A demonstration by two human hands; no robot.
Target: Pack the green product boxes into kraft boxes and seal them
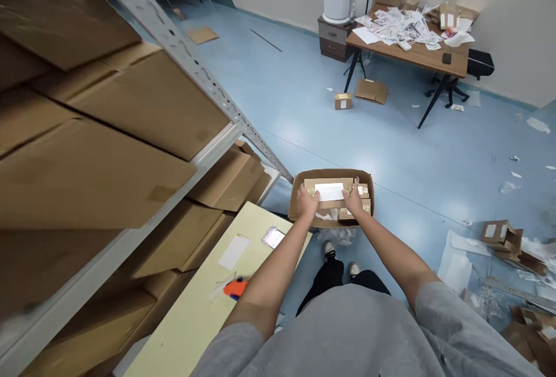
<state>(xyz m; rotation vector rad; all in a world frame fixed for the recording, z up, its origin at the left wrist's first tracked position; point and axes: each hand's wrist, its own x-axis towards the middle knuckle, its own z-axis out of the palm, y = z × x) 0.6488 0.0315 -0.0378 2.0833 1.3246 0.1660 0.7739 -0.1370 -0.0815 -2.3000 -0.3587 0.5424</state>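
Note:
My left hand (307, 201) and my right hand (353, 198) grip a small cardboard box (325, 204) by its two ends. A white label (329, 191) covers the middle of its top, and shiny tape shows near the ends. The box is in or just over the mouth of a larger open carton (332, 173); I cannot tell whether it rests on anything. Beside my right hand, another taped box (365, 209) lies inside the carton. White paper (325, 215) shows there too.
Metal shelving (208, 168) loaded with cardboard cartons (95, 168) rises at left. A pale yellow tabletop (191, 302) carries a phone (274, 238), a white slip (233, 251) and an orange-and-blue tool (236, 288). A paper-strewn desk (417, 55) stands far right; packing scraps (460, 255) litter the floor.

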